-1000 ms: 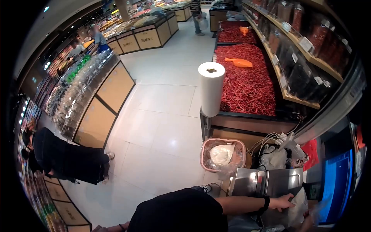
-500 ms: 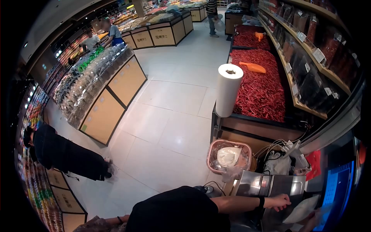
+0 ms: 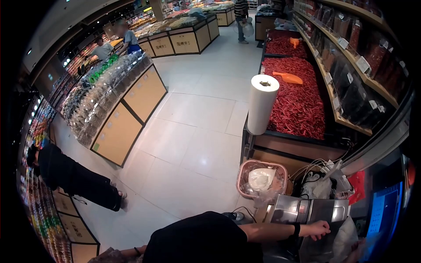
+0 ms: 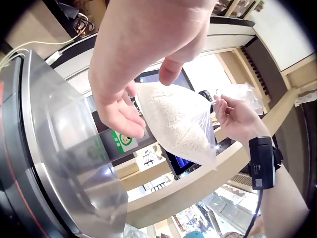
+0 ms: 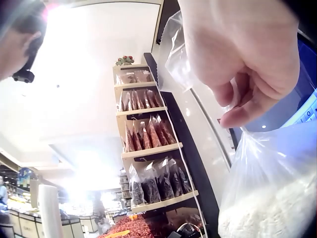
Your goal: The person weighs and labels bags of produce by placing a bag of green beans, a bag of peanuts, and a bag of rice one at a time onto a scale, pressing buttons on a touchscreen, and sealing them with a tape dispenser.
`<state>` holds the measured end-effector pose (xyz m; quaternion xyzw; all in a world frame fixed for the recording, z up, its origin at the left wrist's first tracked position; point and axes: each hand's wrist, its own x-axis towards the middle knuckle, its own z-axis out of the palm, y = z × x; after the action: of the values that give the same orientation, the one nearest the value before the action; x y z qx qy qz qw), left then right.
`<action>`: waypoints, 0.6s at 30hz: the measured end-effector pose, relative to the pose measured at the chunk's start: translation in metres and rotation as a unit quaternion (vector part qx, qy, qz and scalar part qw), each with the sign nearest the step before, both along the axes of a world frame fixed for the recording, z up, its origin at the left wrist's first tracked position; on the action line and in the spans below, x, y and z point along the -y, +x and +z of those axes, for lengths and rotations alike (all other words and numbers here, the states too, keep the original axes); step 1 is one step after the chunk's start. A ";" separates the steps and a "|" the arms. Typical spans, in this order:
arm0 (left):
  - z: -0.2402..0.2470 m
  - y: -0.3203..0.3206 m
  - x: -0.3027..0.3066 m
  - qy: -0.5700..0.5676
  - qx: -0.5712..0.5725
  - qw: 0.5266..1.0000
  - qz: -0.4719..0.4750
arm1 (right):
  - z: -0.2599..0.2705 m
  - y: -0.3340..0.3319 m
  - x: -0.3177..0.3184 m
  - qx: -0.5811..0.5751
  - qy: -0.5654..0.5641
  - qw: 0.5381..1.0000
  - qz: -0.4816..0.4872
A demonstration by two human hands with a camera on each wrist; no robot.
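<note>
A clear plastic bag of white grains point(image 5: 272, 203) hangs from my right hand point(image 5: 247, 64), whose thumb and fingers pinch its twisted neck. Past the pinch, the loose top of the bag spreads out beside the hand. In the left wrist view the right hand point(image 4: 237, 119) is at one end of the bag point(image 4: 176, 121), and my left hand point(image 4: 143, 54) is nearer the camera with relaxed, bent fingers. From the head view, the left hand point(image 3: 316, 230) is over the metal scale point(image 3: 322, 212), just left of the bag point(image 3: 345, 239), holding nothing.
A lit screen point(image 3: 385, 215) stands right of the bag. Beyond the scale are a pink basket point(image 3: 240, 177) with plastic bags in it, cables, a plastic roll point(image 3: 263, 105) and a bin of red chillies point(image 3: 298, 101). Shelves point(image 5: 153, 148) hold packed goods; a person in black point(image 3: 74, 175) is at left.
My left hand has drawn back left from the bag, its outstretched fingers now bent. The bag swung to a slant, then came more upright, still in my right hand. The head view turned left.
</note>
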<state>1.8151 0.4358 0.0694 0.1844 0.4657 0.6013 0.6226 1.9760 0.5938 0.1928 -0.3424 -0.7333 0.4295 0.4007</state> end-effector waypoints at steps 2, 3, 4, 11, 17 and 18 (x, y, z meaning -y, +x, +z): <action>0.000 -0.001 0.002 0.001 -0.001 1.000 -0.001 | 0.001 -0.002 0.000 -0.002 0.003 1.000 -0.002; 0.000 -0.001 0.003 0.002 -0.001 1.000 -0.002 | 0.003 -0.003 0.001 -0.003 0.006 1.000 -0.001; -0.001 -0.001 0.003 0.002 -0.001 1.000 -0.001 | 0.004 -0.003 0.001 -0.002 0.008 1.000 -0.001; -0.007 0.005 0.005 0.002 -0.005 1.000 -0.021 | 0.011 -0.004 0.000 -0.009 0.030 0.999 0.006; 0.002 0.005 0.015 0.044 -0.016 0.998 -0.041 | 0.016 0.008 -0.011 -0.047 0.112 0.992 0.035; 0.002 0.010 0.016 0.082 -0.029 0.995 -0.050 | 0.017 0.012 -0.013 -0.066 0.149 0.985 0.049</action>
<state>1.8251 0.4199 0.0714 0.2756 0.4231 0.5996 0.6209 1.9884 0.6072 0.2100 -0.2134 -0.7767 0.3562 0.4736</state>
